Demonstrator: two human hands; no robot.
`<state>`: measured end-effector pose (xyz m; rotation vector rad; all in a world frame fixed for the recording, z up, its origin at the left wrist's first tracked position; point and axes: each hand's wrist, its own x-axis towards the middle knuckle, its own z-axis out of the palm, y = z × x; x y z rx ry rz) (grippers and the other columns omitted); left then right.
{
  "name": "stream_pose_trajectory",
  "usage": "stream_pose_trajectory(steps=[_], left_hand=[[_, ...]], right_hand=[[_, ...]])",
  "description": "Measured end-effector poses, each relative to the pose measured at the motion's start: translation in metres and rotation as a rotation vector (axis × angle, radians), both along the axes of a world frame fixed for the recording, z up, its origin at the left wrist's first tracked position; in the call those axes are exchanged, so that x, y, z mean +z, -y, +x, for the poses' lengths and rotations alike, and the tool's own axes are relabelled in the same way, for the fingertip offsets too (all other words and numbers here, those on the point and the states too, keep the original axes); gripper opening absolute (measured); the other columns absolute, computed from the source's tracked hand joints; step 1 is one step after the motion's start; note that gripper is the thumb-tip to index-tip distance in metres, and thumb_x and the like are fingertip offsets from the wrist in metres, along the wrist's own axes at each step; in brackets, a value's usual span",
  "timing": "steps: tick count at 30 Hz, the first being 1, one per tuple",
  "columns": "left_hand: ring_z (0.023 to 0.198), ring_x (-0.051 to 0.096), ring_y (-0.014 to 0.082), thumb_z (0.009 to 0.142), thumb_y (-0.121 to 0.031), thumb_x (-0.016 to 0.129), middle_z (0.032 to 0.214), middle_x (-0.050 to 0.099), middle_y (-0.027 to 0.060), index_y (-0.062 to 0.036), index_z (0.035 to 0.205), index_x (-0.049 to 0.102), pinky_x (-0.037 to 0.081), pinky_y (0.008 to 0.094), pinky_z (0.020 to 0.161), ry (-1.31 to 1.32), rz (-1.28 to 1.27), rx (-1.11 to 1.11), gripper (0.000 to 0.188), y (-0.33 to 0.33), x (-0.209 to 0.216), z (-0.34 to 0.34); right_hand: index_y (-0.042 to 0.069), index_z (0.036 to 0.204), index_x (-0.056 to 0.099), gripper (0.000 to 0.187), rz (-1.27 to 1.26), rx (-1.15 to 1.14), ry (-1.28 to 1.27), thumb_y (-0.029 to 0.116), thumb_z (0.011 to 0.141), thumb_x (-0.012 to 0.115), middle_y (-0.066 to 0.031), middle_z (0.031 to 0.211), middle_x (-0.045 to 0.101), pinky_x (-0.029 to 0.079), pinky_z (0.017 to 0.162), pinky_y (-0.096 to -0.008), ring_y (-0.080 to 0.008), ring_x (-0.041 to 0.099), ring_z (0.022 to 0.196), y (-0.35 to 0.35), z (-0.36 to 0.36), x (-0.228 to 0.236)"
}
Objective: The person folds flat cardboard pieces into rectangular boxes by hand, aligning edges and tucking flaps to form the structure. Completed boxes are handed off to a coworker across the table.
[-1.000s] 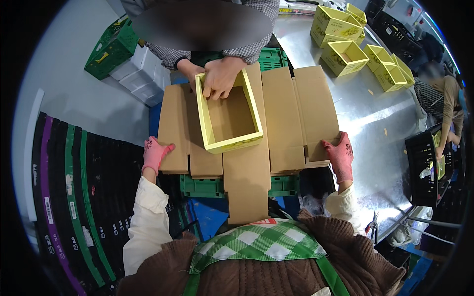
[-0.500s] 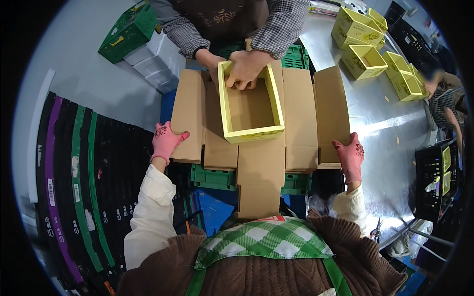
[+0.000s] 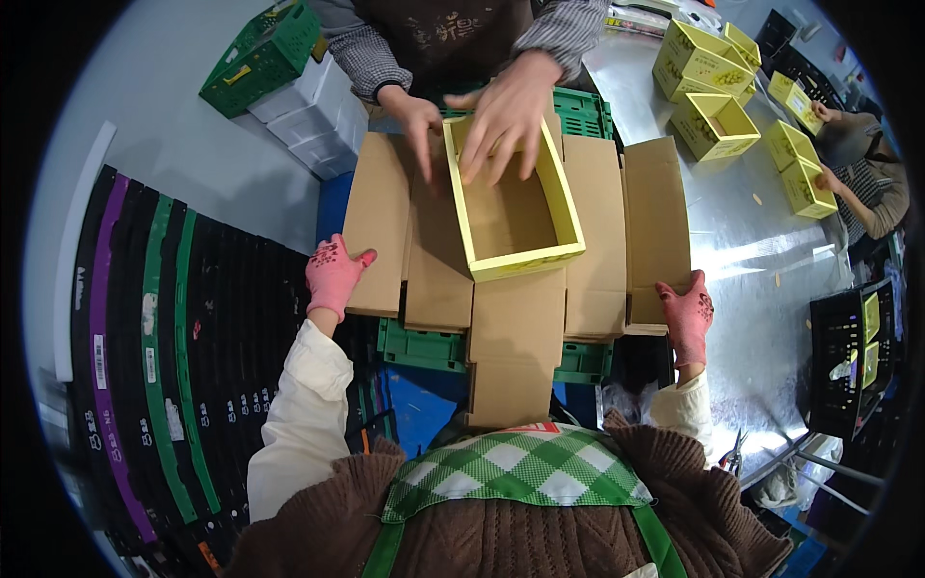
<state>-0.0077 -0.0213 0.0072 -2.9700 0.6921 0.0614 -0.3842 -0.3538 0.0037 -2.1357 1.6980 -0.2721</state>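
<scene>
A flat, unfolded brown cardboard box blank [image 3: 515, 323] lies across a green crate [image 3: 419, 345] in front of me. My left hand [image 3: 333, 277], in a pink glove, grips its left edge, with the thumb over the top. My right hand [image 3: 688, 318], gloved likewise, grips the right flap's near corner. Upon the blank's middle sits an open yellow box [image 3: 528, 261], slightly turned. A co-worker across from me holds one hand [image 3: 506, 120] with spread fingers over the box opening; the other hand [image 3: 416, 125] is beside its left wall.
To the right, a metal table [image 3: 732, 231] carries several yellow boxes [image 3: 715, 125]. Another person handles boxes at its far side. A black crate [image 3: 850, 356] stands at the right. Stacked black crates [image 3: 222, 356] line the left, and a green crate [image 3: 260, 58] tops white boxes [image 3: 313, 116].
The co-worker's hand has opened and risen from inside the yellow box, which has shifted slightly right and turned. My hands keep their hold on the cardboard. The person at far right has raised a yellow box.
</scene>
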Motion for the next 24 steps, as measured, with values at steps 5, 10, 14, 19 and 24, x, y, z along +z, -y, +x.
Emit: stream_pose_trajectory(steps=[5, 10, 14, 19, 24], left_hand=[[0.097, 0.064, 0.0313, 0.077, -0.056, 0.065, 0.105, 0.063, 0.0174, -0.0018, 0.104, 0.055, 0.053, 0.0420, 0.078, 0.064, 0.024, 0.000, 0.062, 0.000, -0.003, 0.000], [0.094, 0.064, 0.0328, 0.076, -0.046, 0.069, 0.098, 0.066, 0.0163, -0.0024, 0.107, 0.054, 0.052, 0.0414, 0.080, -0.057, -0.114, 0.020, 0.055, 0.013, 0.030, -0.007], [0.095, 0.063, 0.0353, 0.076, -0.039, 0.069, 0.098, 0.067, 0.0180, -0.0051, 0.124, 0.050, 0.050, 0.0420, 0.084, -0.242, -0.416, -0.006, 0.061, 0.016, 0.029, -0.017], [0.105, 0.058, 0.0393, 0.081, -0.034, 0.066, 0.112, 0.061, 0.0216, -0.0101, 0.141, 0.039, 0.047, 0.0434, 0.090, -0.261, -0.548, -0.274, 0.070, 0.042, 0.007, -0.060], [0.107, 0.054, 0.0328, 0.090, -0.037, 0.057, 0.118, 0.055, 0.0181, -0.0128, 0.138, 0.047, 0.042, 0.0417, 0.096, -0.264, -0.316, -0.401, 0.054, 0.061, -0.023, -0.060]], right_hand=[[0.004, 0.106, 0.050, 0.044, 0.002, 0.024, 0.023, 0.027, 0.078, 0.075, -0.0173, 0.099, 0.066, 0.049, 0.082, -0.0416, -0.0355, 0.064, 0.093, -0.007, 0.003, 0.005], [0.006, 0.117, 0.045, 0.049, -0.009, 0.055, 0.005, 0.024, 0.080, 0.072, -0.0180, 0.103, 0.065, 0.050, 0.083, -0.0413, -0.0348, 0.064, 0.094, -0.008, 0.003, 0.001], [0.012, 0.140, 0.035, 0.063, 0.056, 0.125, 0.216, 0.014, 0.084, 0.065, -0.0202, 0.114, 0.063, 0.048, 0.090, -0.0409, -0.0353, 0.062, 0.104, -0.010, 0.000, 0.002], [0.018, 0.149, 0.025, 0.066, 0.277, 0.498, 0.633, 0.004, 0.092, 0.055, -0.0154, 0.141, 0.046, 0.039, 0.104, -0.0356, -0.0238, 0.044, 0.128, -0.040, 0.023, 0.000], [0.017, 0.136, 0.046, 0.048, -0.022, 0.705, 0.071, 0.024, 0.090, 0.060, -0.0219, 0.131, 0.048, 0.041, 0.099, -0.0458, -0.0431, 0.047, 0.119, -0.063, 0.056, -0.030]])
